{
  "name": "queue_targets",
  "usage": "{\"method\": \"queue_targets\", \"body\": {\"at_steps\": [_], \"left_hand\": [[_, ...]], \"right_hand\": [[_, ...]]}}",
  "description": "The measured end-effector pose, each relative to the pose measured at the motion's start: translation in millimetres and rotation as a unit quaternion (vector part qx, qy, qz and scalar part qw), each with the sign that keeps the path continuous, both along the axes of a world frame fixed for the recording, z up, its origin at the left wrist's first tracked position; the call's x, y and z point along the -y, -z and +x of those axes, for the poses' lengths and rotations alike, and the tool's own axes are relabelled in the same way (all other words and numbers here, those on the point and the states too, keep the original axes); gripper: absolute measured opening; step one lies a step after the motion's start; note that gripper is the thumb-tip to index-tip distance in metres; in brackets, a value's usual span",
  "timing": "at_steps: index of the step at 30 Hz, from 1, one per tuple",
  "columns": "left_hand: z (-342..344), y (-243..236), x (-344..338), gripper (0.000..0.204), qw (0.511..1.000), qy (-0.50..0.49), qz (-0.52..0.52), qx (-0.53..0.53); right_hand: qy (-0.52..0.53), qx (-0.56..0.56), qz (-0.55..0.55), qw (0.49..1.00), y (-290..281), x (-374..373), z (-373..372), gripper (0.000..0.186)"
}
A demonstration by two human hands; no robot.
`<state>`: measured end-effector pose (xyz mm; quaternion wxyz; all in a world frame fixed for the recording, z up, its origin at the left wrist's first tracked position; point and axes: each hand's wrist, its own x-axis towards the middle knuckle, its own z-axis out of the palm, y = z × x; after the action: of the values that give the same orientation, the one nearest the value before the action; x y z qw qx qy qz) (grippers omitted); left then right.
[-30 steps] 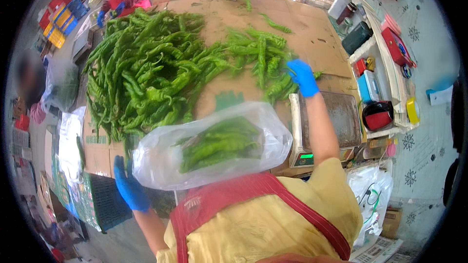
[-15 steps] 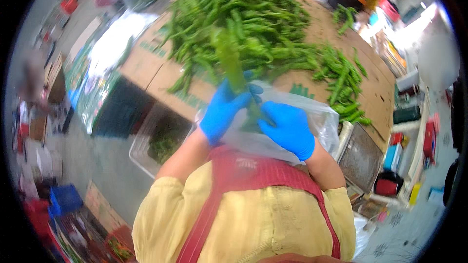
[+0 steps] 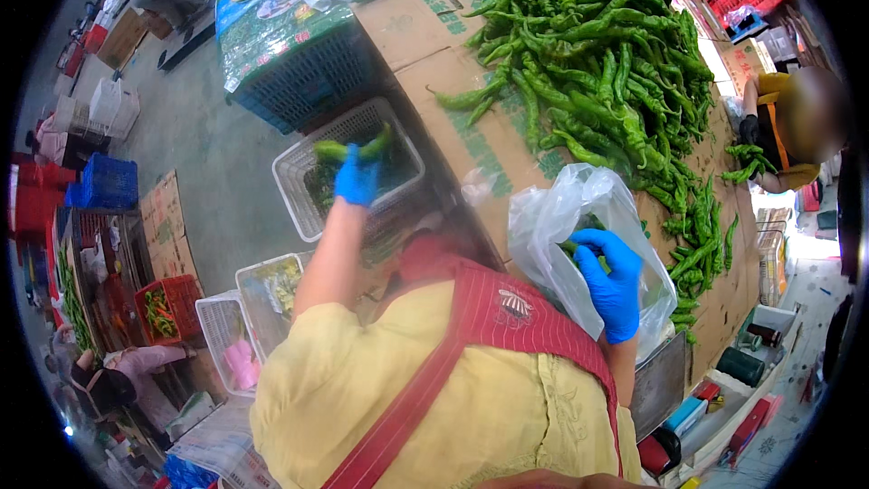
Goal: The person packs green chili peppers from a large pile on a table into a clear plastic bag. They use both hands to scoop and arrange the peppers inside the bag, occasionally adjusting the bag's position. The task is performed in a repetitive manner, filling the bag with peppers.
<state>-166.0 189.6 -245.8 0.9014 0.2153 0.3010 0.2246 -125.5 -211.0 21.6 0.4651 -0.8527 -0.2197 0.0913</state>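
Note:
A long green chili pepper is in my left hand, which wears a blue glove and is closed around it. That hand is held out to the left, over a pale plastic basket with dark green matter inside. My right hand, gloved the same way, is at the mouth of a clear plastic bag. Its fingers curl on a green pepper, mostly hidden by the glove and the bag. Beyond the bag, a large heap of green peppers spreads over cardboard.
A dark green crate with a printed cover stands beyond the basket. White crates sit on the floor at left. Across the table at right, another person's dark-gloved hand is beside several peppers. A metal tray lies by my right forearm.
My left hand has moved from in front of my chest out to the left, over the basket, with a pepper. My right hand is now at the bag's mouth. The view has turned left.

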Motion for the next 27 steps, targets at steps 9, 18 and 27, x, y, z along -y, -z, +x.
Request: {"method": "queue_targets", "body": {"at_steps": [9,18,27], "left_hand": [[57.7,-102.8,54.1,0.061,0.928,0.283,0.226,-0.093],[94.6,-193.7,235.2,0.076,0.707,0.468,0.518,0.114],[79.0,-219.7,254.7,0.05,0.743,0.582,0.331,0.017]], "right_hand": [[0.036,-0.015,0.009,0.999,6.2,25.6,-14.2,0.016],[0.088,0.07,-0.069,0.991,45.7,118.4,-50.0,0.022],[0.542,0.033,-0.091,0.835,97.0,442.8,-106.8,0.024]]}}
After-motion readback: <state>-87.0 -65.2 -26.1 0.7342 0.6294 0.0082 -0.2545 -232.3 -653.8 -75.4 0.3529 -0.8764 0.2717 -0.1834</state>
